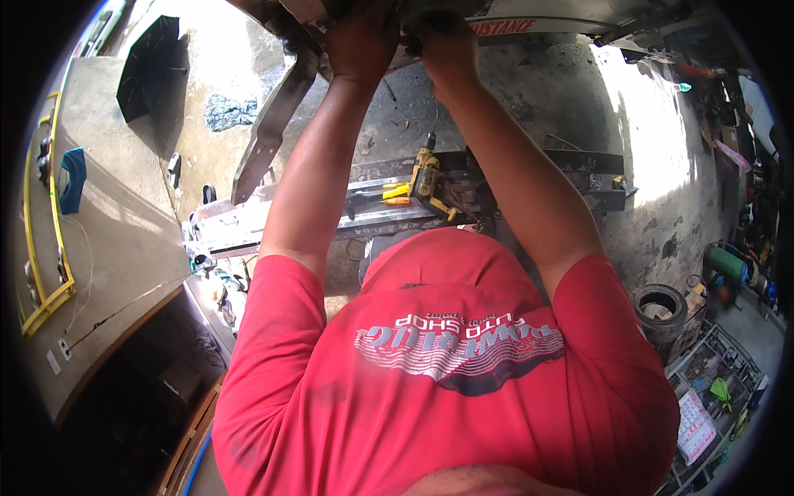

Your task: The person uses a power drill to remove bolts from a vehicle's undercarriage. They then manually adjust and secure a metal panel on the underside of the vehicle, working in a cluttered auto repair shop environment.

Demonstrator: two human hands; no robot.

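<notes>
Both my arms reach up to the underside of a vehicle's pale body panel (pixel 538 25) at the top edge. My left hand (pixel 361 43) is raised against dark metal parts there, its fingers lost in shadow. Close beside it, my right hand (pixel 449 56) is bent with its fingers curled at something dark that I cannot make out. A bent, worn metal bracket (pixel 277 124) hangs down left of my left forearm. Below the hands, a yellow and black power drill (pixel 425 175) with a long bit lies on a low bench (pixel 331 217), next to yellow-orange handled tools (pixel 397 193).
A black umbrella (pixel 150 70) stands open at the upper left, near a yellow metal frame (pixel 31 240). On the right are a tyre (pixel 661 307), a green cylinder (pixel 726 263) and a cluttered metal rack (pixel 719 364). Dark metal beams (pixel 587 163) extend right from the bench.
</notes>
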